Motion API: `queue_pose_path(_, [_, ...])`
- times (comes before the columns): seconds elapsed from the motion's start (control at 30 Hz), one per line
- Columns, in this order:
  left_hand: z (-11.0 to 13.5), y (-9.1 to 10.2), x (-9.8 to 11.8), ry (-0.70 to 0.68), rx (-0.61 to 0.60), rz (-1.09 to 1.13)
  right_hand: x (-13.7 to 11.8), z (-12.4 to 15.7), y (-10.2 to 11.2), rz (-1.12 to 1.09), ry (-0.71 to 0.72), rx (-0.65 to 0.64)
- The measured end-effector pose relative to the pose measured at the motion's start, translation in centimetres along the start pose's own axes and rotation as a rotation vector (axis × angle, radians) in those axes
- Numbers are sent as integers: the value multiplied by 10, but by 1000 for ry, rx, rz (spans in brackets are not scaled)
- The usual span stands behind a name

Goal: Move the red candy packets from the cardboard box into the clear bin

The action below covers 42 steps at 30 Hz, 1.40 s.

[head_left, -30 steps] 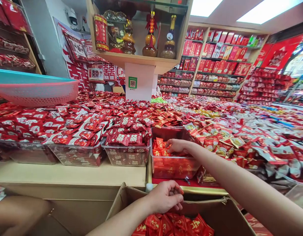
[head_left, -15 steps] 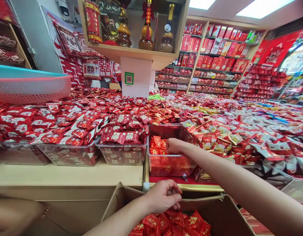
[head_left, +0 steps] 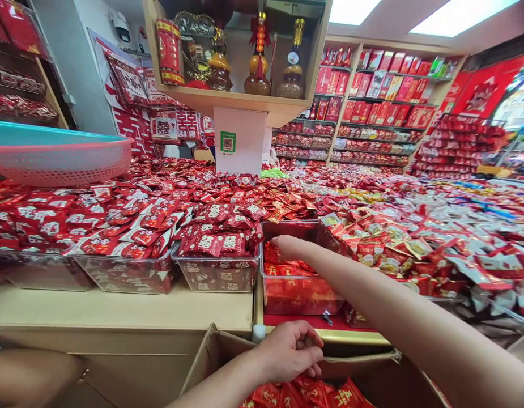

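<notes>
My right hand [head_left: 286,247] reaches into a clear plastic bin [head_left: 302,294] partly filled with small red packets with gold print [head_left: 282,270]. Its fingers are curled down against the packets at the bin's left side, and whatever they hold is hidden. Closer to me, my left hand [head_left: 293,350] hovers over an open cardboard box [head_left: 363,371]. Its fingers are loosely bent with the thumb apart, and nothing shows in them. More red and gold packets [head_left: 312,392] lie inside the box, below this hand.
Left of the bin stand clear bins heaped with dark red packets [head_left: 208,243] and red-white packets [head_left: 138,235]. Packets with white parts [head_left: 389,260] pile up on the right. A pink and teal basket [head_left: 62,158] sits far left. A display cabinet [head_left: 240,102] overhangs the back.
My right hand has moved left and deeper over the packets in the bin. The left hand keeps its loose curl over the box. The whole view has shifted slightly.
</notes>
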<state>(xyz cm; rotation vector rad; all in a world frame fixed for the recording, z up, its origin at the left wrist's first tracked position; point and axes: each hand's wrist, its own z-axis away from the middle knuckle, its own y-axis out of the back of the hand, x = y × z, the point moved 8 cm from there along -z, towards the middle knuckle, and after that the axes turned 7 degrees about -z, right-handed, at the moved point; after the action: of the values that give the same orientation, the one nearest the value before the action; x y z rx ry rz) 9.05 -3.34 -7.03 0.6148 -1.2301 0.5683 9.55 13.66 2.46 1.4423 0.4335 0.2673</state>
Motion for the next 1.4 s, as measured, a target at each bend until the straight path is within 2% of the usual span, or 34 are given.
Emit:
queue_pose_path(0.13, [-2,-1,-5,-20,-31,2,-5,-5,-2,-30,68,49])
queue_pose_path(0.27, [-4,-3,-7,-23,-49,-6,2,-5,0,-82,64,96])
queue_pose_path(0.5, [-3,-4,-5,-12,-56,-5,7,-4,-3,-123,10,71])
queue_pose_path(0.93, [0,-4,0,-15,-38,-2,2,-5,-8,-96,30,87])
queue_pose_path(1.27, [3,-1,4,17,-21,4,8,-4,10,-150,17,248])
queue_pose_path(1.4, [3,0,3,41,-11,13,7,-2,27,-161,31,340])
